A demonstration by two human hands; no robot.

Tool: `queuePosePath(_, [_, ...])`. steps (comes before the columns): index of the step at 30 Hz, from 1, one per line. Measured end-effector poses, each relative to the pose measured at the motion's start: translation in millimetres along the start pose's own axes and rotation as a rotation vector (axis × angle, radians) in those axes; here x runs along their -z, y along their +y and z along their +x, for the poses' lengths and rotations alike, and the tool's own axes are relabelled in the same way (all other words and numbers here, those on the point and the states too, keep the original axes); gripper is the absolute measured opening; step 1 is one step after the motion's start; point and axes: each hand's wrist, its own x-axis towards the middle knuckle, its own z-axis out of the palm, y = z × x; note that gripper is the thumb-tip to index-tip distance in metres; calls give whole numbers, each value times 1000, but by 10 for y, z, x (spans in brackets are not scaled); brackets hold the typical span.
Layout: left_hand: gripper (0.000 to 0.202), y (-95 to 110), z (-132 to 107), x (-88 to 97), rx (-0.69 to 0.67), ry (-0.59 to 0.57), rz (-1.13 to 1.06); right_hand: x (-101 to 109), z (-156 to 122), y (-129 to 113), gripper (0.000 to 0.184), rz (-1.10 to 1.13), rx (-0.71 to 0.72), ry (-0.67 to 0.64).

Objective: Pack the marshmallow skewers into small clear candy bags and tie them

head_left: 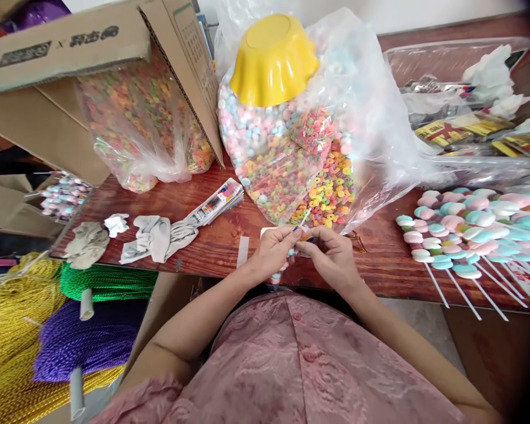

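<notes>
My left hand (271, 250) is closed around a candy skewer, whose thin white stick (307, 218) points up and away past my thumb. Pastel candy pieces (276, 277) show on the stick below the fingers. Close by on its right, my right hand (338, 256) is pinched at the stick with a small coloured candy, likely a gummy ring, mostly hidden by the fingertips. Just beyond both hands lies a pile of orange, yellow and green gummy rings (338, 182) in an open clear bag. Pink, white and blue candies (260, 126) fill the bag behind.
A yellow fluted bowl (274, 59) sits upside down on the bag. Finished-looking candy skewers (468, 227) lie at the right. A cardboard box (198, 70) with bagged gummies, flat printed wrappers (216, 203) and gloves (159, 238) are at the left. Bundled cords (88, 341) hang below.
</notes>
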Motion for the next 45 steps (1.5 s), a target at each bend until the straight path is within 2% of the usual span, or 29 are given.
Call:
queuePosePath(3, [49,-26,-41,20,70,-110,-79,-47,-31,13,20,-128,76,40])
queuePosePath(5, [48,-21,-78,68,137,-210,-128,-46,-32,-5,16,-211,150,16])
queuePosePath(8, [47,6,-107,150,199,-348,-70,-51,-20,-21,16,-242,153,-10])
queuePosePath(10, [45,24,-104,181,199,-383,-38,-58,-3,-12,18,-269,161,48])
queuePosePath(13, [41,44,-94,192,198,-352,-38,-6,9,9,15,-497,380,78])
queuePosePath(15, [41,47,-99,198,226,-352,-13,84,-17,13,21,-717,570,-2])
queuePosePath(18, [44,29,-119,219,300,-508,15,230,-116,-1,29,-884,769,-197])
queuePosePath(20, [47,10,-127,229,370,-670,23,289,-204,-22,27,-882,828,-282])
queuePosePath(23, [49,1,-129,219,403,-839,156,302,-334,-58,23,-918,773,-349])
queuePosePath(24, [48,2,-131,209,358,-859,272,291,-373,-66,23,-943,720,-363])
queuePosePath(26, [41,-2,-141,182,130,-815,624,265,-435,-73,20,-969,565,-372])
queuePosePath(28, [32,-27,-164,155,-249,-662,1040,246,-475,-70,18,-924,348,-360])
queuePosePath(30, [26,-61,-190,130,-661,-487,1345,247,-498,-66,22,-773,104,-352])
queuePosePath(32, [22,-80,-206,104,-957,-401,1497,265,-519,-71,30,-547,-92,-359])
queuePosePath(33, [21,-79,-207,88,-1037,-385,1525,279,-532,-78,33,-448,-157,-363])
queuePosePath(34, [22,-73,-202,68,-1062,-372,1525,296,-547,-88,35,-386,-189,-354])
queuePosePath(35, [23,-64,-191,46,-1035,-356,1494,317,-565,-100,34,-377,-177,-319])
queuePosePath(37, [27,-46,-153,-1,-839,-343,1331,369,-601,-126,26,-510,-24,-209])
queuePosePath(38, [30,-39,-130,-20,-682,-363,1201,398,-615,-136,23,-622,96,-158])
queuePosePath(40, [32,-28,-83,-41,-284,-468,894,452,-631,-136,28,-827,373,-101])
queuePosePath(42, [33,-16,-51,-43,103,-585,621,479,-630,-105,24,-914,573,-119])
queuePosePath(43, [34,-9,-43,-42,233,-626,537,477,-626,-82,21,-922,627,-135])
queuePosePath(44, [35,-3,-43,-43,294,-654,504,467,-621,-56,22,-919,643,-154])
queuePosePath(45, [36,0,-50,-50,274,-668,526,452,-617,-31,24,-910,615,-176])
